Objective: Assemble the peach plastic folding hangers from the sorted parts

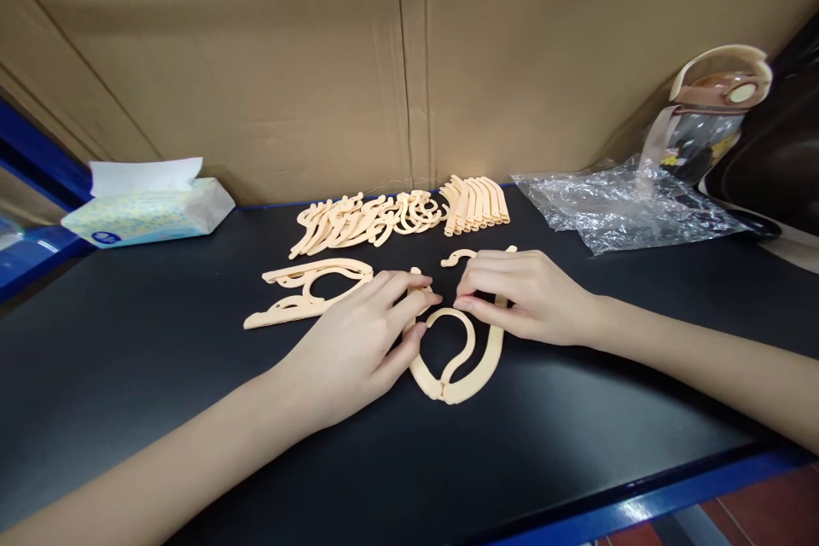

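A cream plastic folding hanger (490,365) lies on the black table, its two arms joined at the bottom with a curved hook between them. My left hand (362,339) is bent over its left arm, fingers closed around that side. At the right arm, my right hand (525,294) is pinched with thumb and fingertips together; what is between them is hidden. A small curved piece (457,257) shows just beyond the right hand. Another folded hanger (278,313) lies to the left, partly behind my left hand.
Piles of loose curved pieces (339,223) and a row of straighter pieces (477,203) lie at the back of the table (159,341). A tissue pack (153,213) stands back left; clear plastic bag (614,209) and bottle (704,132) are at right.
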A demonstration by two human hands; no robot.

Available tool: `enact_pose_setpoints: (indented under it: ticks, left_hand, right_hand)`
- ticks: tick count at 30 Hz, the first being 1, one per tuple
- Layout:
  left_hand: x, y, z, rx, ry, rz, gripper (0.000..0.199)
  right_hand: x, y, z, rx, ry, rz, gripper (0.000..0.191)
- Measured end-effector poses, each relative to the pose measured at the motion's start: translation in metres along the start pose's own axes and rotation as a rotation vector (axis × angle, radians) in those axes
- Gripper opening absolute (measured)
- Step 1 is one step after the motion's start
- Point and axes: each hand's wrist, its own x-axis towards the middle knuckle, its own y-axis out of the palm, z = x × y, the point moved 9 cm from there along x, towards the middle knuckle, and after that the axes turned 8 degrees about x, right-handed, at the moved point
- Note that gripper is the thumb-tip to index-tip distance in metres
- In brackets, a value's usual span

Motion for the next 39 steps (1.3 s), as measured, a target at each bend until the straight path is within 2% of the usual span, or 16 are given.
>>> enact_pose_setpoints:
  ticks: [7,12,18,25,30,35,39]
  left_hand:
    - [0.000,0.003,-0.001,-0.044,0.004,0.025,0.037]
    - [0.000,0.001,-0.003,-0.072,0.017,0.028,0.039]
    - [-0.003,0.004,-0.007,-0.118,0.076,0.036,0.055]
    - [0.001,-0.002,-0.005,-0.099,0.028,-0.010,0.030]
    - [0.002,-0.003,0.000,-0.059,-0.005,-0.049,0.023]
    - [0.002,-0.002,0.003,-0.106,-0.035,-0.033,0.023]
    - [0.000,0.000,0.001,-0.091,-0.026,0.000,0.033]
  right_hand:
    - [-0.001,-0.019,-0.005,-0.151,0.053,-0.181,0.029]
    - [-0.003,-0.030,-0.018,-0.204,0.138,-0.269,0.028]
    - [-0.002,-0.026,-0.030,-0.120,0.190,-0.233,0.020]
    - [-0.001,-0.025,-0.021,-0.125,0.131,-0.228,0.019]
    - [-0.002,-0.026,-0.022,-0.116,0.129,-0.229,0.019]
    - [-0.003,-0.028,-0.021,-0.123,0.127,-0.250,0.019]
    - [-0.003,-0.032,-0.025,-0.146,0.172,-0.281,0.018]
